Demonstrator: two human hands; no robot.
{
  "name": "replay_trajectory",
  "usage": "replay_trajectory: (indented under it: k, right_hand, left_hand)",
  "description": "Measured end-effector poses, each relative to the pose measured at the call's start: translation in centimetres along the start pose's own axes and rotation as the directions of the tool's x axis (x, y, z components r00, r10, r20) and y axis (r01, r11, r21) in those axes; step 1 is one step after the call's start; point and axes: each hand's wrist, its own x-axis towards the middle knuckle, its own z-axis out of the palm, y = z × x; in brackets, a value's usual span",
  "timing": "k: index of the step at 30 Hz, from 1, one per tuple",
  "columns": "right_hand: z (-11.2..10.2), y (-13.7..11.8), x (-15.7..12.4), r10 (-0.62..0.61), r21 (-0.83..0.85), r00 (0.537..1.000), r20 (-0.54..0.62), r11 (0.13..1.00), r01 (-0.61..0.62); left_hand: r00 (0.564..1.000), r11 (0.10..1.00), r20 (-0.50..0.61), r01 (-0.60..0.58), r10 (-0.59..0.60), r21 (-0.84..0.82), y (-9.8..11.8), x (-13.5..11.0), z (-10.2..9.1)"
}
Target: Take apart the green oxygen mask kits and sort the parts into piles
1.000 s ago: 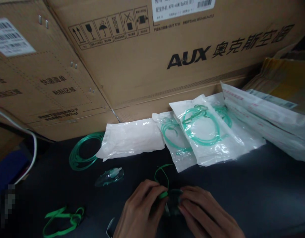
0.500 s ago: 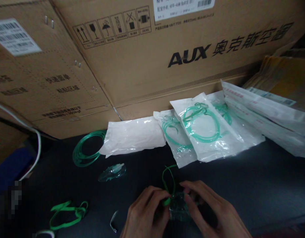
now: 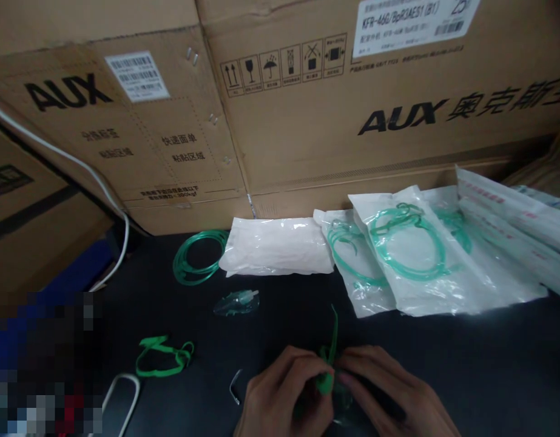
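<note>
At the bottom middle my left hand (image 3: 284,397) and my right hand (image 3: 389,397) meet over a clear green-tinted mask piece (image 3: 342,400) on the black table. Both pinch a green elastic strap (image 3: 330,352) whose loop sticks up between my fingers. The mask is mostly hidden under my hands. A second clear mask (image 3: 238,302) lies apart on the table, up and left of my hands.
Sealed white bags with green tubing (image 3: 407,252) lie in a row at the back, beside a plain white bag (image 3: 280,246). A loose green tubing coil (image 3: 198,261), a green strap (image 3: 164,358) and a small metal clip (image 3: 234,385) lie left. AUX cardboard boxes (image 3: 334,109) wall the rear.
The view has shifted left and up, so everything sits further right. My hands stay together on the mask, and the strap loop now stands narrower and more upright.
</note>
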Motion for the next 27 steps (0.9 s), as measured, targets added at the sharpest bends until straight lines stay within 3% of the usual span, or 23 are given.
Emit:
replay_trajectory:
  k: [4, 10, 21, 27]
  right_hand:
    - [0.1, -0.5, 0.3, -0.113, -0.103, 0.986, -0.123, 0.990, 0.101]
    - [-0.4, -0.4, -0.2, -0.234, -0.303, 0.972, 0.002, 0.926, 0.224]
    - [0.0, -0.2, -0.5, -0.204, -0.355, 0.977, 0.060, 0.911, 0.212]
    - [0.7, -0.2, -0.3, -0.186, -0.308, 0.982, -0.025, 0.936, 0.169]
  left_hand:
    - [0.994, 0.995, 0.052, 0.095, -0.095, 0.013, -0.5, -0.3, -0.4]
    - [0.977, 0.974, 0.078, 0.186, -0.197, 0.130, -1.2, -0.5, -0.2]
    - [0.986, 0.971, 0.129, 0.071, -0.102, 0.230, -1.3, -0.1, 0.0]
    - [0.995, 0.973, 0.100, -0.025, 0.002, 0.230, -1.7, -0.3, -0.6]
